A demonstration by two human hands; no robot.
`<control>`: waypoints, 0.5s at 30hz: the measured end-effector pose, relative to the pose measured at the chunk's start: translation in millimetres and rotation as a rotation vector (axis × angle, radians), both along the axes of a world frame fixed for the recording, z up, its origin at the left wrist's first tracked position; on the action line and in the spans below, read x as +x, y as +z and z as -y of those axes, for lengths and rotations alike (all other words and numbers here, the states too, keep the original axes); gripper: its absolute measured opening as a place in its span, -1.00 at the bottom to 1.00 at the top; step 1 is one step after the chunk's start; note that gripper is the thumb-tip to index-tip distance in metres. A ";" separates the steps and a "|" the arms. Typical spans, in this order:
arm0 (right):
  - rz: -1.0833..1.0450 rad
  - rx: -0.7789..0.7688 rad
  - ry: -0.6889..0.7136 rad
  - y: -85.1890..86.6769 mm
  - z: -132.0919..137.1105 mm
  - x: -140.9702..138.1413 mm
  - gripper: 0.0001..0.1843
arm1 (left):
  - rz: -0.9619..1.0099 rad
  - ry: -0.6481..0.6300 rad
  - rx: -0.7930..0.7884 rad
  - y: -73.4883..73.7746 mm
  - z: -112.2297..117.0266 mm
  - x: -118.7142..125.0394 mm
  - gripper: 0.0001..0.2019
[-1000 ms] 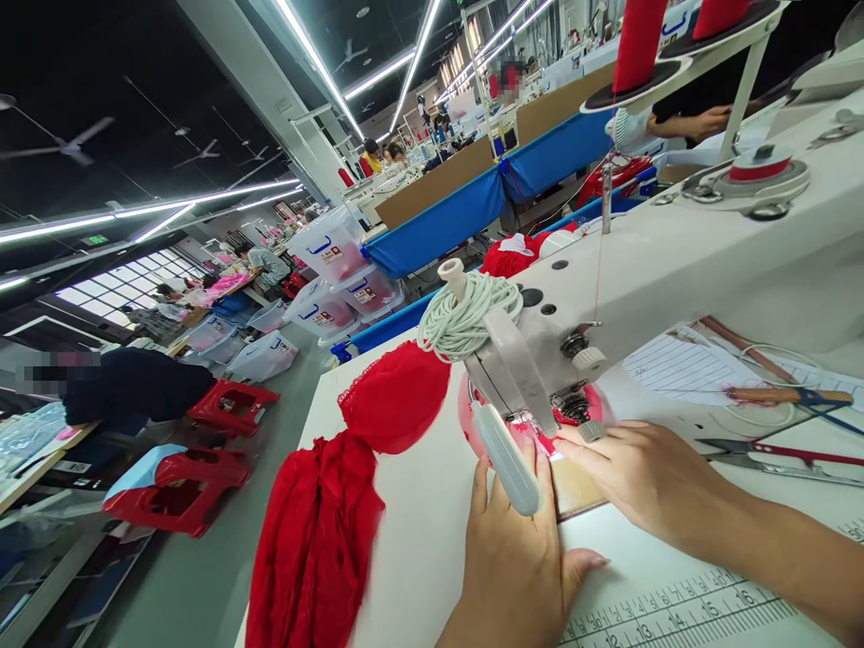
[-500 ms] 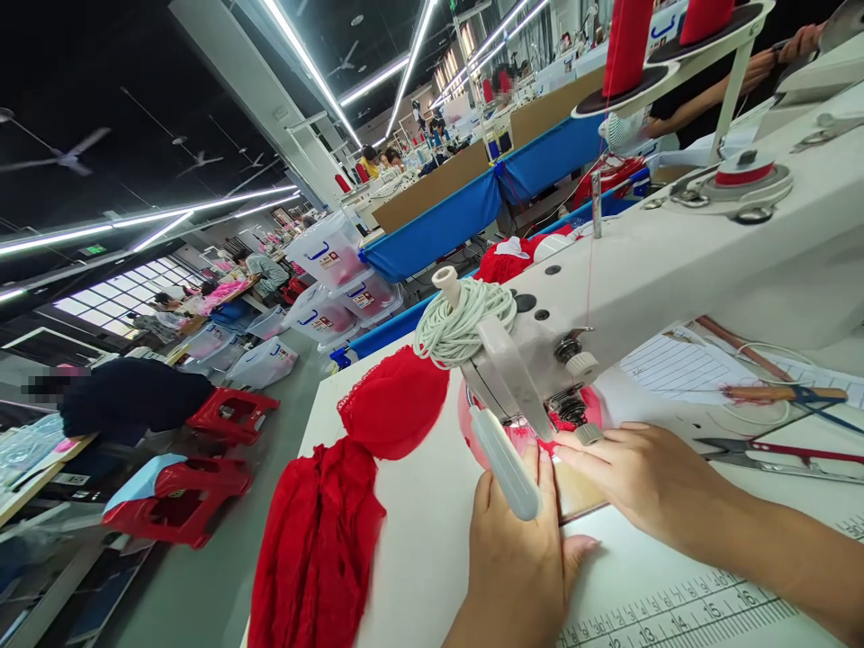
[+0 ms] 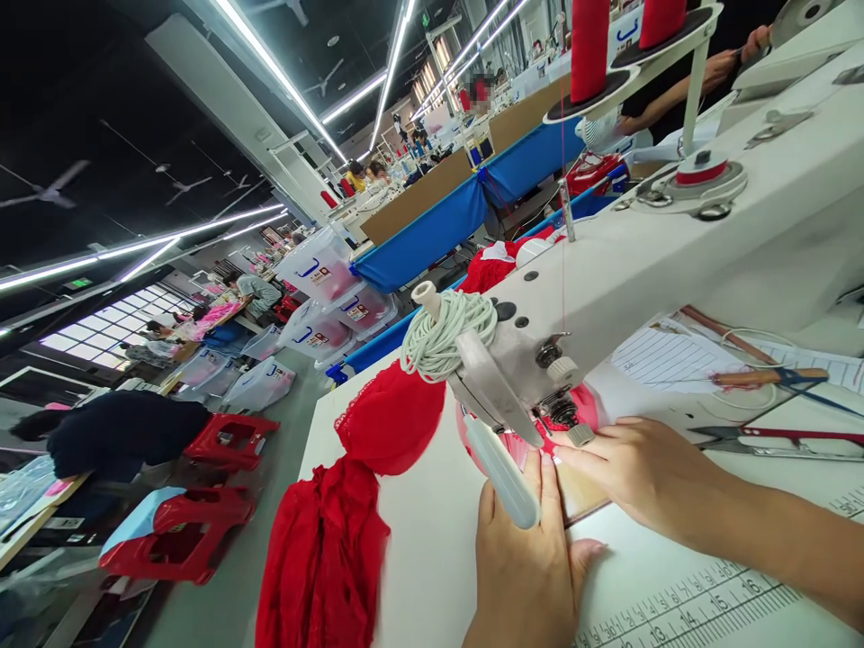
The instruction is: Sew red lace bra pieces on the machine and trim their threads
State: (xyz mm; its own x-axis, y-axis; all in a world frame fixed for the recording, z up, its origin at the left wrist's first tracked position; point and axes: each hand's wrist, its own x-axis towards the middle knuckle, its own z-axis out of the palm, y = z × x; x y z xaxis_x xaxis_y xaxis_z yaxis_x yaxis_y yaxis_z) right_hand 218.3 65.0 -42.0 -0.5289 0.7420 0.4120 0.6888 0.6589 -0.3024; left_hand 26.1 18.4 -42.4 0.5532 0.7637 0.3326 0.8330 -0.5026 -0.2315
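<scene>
A pale sewing machine point(image 3: 648, 243) reaches in from the right, its head above a red and pink fabric piece point(image 3: 586, 405). My left hand point(image 3: 526, 562) lies with fingers stretched forward at the fabric near the needle area, thumb out to the side. The machine's grey lever point(image 3: 503, 472) partly covers that hand. From the right, my right hand point(image 3: 641, 477) rests flat, fingertips at the fabric's near edge, beside a tan plate point(image 3: 579, 490). The needle and most of the fabric are hidden. Left of the machine lies a red lace-edged cup point(image 3: 398, 418), joined or touching gathered red cloth point(image 3: 324, 558).
Red-handled scissors point(image 3: 776, 439), a wooden-handled tool point(image 3: 769, 378) and papers point(image 3: 665, 360) lie at right. A pale cord coil point(image 3: 449, 333) hangs on the machine head. Red thread spools point(image 3: 589, 54) stand above. Beyond are red stools point(image 3: 182, 535), plastic bins point(image 3: 317, 265) and people.
The view has shifted slightly, so the machine's upper parts and spools appear farther left. Both hands keep nearly the same place by the machine head; fabric movement is hard to make out.
</scene>
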 end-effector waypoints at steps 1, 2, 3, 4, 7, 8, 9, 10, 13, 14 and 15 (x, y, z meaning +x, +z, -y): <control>-0.002 0.002 -0.002 0.0 0.0 0.0 -0.59 | -0.002 -0.006 0.001 -0.3 0.0 0.1 -0.34; -0.003 -0.001 -0.004 -0.2 0.1 -0.1 -0.59 | -0.004 -0.013 -0.002 -0.6 0.0 0.1 -0.34; -0.003 -0.003 -0.003 -0.3 0.2 -0.1 -0.60 | -0.001 -0.014 -0.005 -1.1 0.1 0.2 -0.34; -0.003 -0.006 -0.002 -0.3 0.2 -0.1 -0.59 | 0.007 -0.009 -0.005 -1.8 0.2 0.3 -0.34; 0.001 -0.019 0.000 0.6 0.3 0.0 -0.57 | 0.026 0.009 -0.012 -4.1 0.8 0.7 -0.32; 0.007 -0.025 0.004 1.2 0.4 0.0 -0.56 | 0.029 0.011 -0.011 -4.3 0.8 0.9 -0.32; 0.013 -0.032 0.008 1.8 0.4 0.0 -0.56 | 0.029 0.009 -0.011 -4.0 0.8 1.0 -0.32; 0.020 -0.041 0.012 2.3 0.5 -0.1 -0.57 | 0.024 0.005 -0.012 -3.2 0.6 1.1 -0.32; 0.038 -0.059 0.008 2.7 0.5 -0.4 -0.59 | 0.010 -0.005 -0.017 1.1 -0.5 1.3 -0.32; 0.038 -0.058 0.003 2.6 0.4 -0.6 -0.59 | 0.006 -0.007 -0.019 2.5 -0.8 1.5 -0.32; 0.040 -0.056 0.001 2.3 0.4 -0.7 -0.60 | 0.006 -0.006 -0.017 3.5 -1.1 1.6 -0.31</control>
State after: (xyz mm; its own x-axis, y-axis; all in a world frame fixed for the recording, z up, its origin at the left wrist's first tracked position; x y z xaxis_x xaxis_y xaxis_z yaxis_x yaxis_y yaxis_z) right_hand 217.7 64.6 -39.6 -0.5452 0.7625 0.3483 0.7003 0.6427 -0.3107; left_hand 27.7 19.5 -38.9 0.5563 0.7656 0.3230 0.8310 -0.5117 -0.2182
